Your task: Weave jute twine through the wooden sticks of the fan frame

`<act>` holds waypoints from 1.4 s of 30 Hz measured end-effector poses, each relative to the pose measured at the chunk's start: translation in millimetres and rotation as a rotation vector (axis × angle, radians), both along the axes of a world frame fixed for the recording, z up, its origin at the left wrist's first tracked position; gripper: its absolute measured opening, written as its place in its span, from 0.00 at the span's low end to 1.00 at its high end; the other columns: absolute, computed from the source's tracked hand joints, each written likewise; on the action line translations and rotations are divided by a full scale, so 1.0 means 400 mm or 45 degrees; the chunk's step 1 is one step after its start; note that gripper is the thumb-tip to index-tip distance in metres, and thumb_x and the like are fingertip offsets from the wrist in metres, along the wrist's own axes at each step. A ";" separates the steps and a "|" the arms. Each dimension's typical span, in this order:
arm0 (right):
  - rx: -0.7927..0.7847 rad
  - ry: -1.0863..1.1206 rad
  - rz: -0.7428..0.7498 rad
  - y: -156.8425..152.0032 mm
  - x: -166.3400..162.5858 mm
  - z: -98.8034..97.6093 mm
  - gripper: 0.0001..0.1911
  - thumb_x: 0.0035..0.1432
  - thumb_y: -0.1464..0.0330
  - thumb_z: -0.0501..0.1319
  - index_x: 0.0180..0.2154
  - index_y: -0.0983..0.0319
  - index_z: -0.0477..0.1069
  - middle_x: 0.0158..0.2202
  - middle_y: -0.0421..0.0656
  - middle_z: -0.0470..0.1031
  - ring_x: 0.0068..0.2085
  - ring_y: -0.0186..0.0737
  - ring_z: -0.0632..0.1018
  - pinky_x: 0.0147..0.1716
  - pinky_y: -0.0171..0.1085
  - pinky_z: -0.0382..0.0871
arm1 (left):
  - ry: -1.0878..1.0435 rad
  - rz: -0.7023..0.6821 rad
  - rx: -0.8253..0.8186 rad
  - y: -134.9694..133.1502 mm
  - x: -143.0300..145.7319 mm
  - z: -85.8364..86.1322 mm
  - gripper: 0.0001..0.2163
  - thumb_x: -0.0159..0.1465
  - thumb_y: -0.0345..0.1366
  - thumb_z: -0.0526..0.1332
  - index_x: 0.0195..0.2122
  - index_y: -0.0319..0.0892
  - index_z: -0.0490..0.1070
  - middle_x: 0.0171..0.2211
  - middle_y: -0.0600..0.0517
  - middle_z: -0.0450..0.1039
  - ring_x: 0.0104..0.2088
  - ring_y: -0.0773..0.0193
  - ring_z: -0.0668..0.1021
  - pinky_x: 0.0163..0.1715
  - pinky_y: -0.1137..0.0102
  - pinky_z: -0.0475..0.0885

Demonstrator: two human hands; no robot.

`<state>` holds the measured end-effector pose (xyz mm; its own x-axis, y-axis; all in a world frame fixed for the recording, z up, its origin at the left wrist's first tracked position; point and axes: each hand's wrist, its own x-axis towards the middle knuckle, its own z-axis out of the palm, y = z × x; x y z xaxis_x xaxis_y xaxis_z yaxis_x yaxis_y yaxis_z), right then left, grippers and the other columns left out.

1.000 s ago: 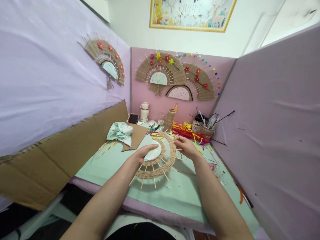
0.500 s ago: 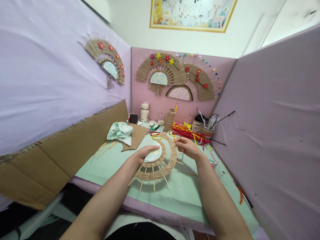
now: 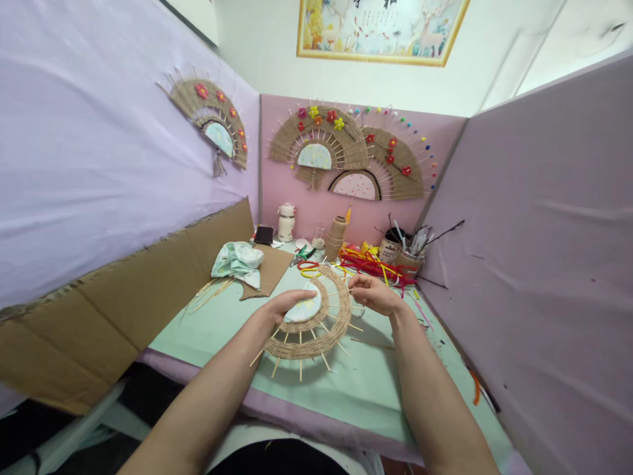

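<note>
A woven fan (image 3: 324, 344) of brown jute twine on thin wooden sticks is tilted above the table, its half-round fabric centre (image 3: 302, 310) pale blue with yellow. My left hand (image 3: 288, 305) grips it by that centre, thumb on top and fingers hidden underneath. At the fan's right outer edge, my right hand (image 3: 372, 293) is closed in a pinch on the jute twine, and a thin loop of it (image 3: 359, 313) hangs below the fingers. Bare stick ends stick out past the woven band along the lower edge.
Behind the fan stand a twine spool (image 3: 336, 236), scissors (image 3: 309, 268), green-handled pliers (image 3: 303, 253) and red and yellow pipe cleaners (image 3: 370, 264). A crumpled cloth (image 3: 237, 260) lies on cardboard (image 3: 270, 269) to the left. Finished fans (image 3: 319, 135) hang on the partition. A white bottle (image 3: 286, 222) stands behind.
The fan has turned slightly, its lower stick ends shifting left and a little down. My right hand has moved slightly right and down along the outer edge. My left hand keeps its grip.
</note>
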<state>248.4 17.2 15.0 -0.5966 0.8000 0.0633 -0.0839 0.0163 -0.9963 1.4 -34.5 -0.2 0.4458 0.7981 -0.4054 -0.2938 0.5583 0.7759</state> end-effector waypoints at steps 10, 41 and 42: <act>0.062 -0.010 0.000 0.008 0.017 -0.009 0.12 0.41 0.67 0.70 0.30 0.63 0.72 0.21 0.36 0.66 0.21 0.26 0.60 0.21 0.31 0.47 | 0.024 0.002 0.003 -0.003 0.002 0.002 0.11 0.55 0.35 0.63 0.36 0.32 0.71 0.26 0.46 0.77 0.24 0.62 0.78 0.27 0.70 0.71; 0.121 -0.249 -0.193 0.026 0.028 -0.015 0.15 0.41 0.63 0.68 0.32 0.62 0.73 0.29 0.40 0.73 0.24 0.28 0.65 0.22 0.31 0.55 | 0.214 -0.011 0.149 -0.008 0.018 0.003 0.07 0.56 0.33 0.62 0.31 0.33 0.72 0.24 0.48 0.76 0.21 0.67 0.76 0.23 0.75 0.70; 0.159 -0.269 -0.214 0.027 0.025 -0.016 0.15 0.41 0.62 0.68 0.32 0.62 0.73 0.29 0.40 0.73 0.24 0.28 0.65 0.22 0.31 0.56 | 0.215 -0.010 0.148 -0.007 0.019 0.002 0.07 0.56 0.33 0.62 0.31 0.34 0.72 0.24 0.48 0.76 0.21 0.67 0.76 0.23 0.74 0.70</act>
<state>258.6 27.9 8.8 -0.4666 0.8827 0.0558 0.1395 0.1358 -0.9809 8.9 -37.2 0.7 0.3858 0.8407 -0.3801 -0.1498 0.4636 0.8733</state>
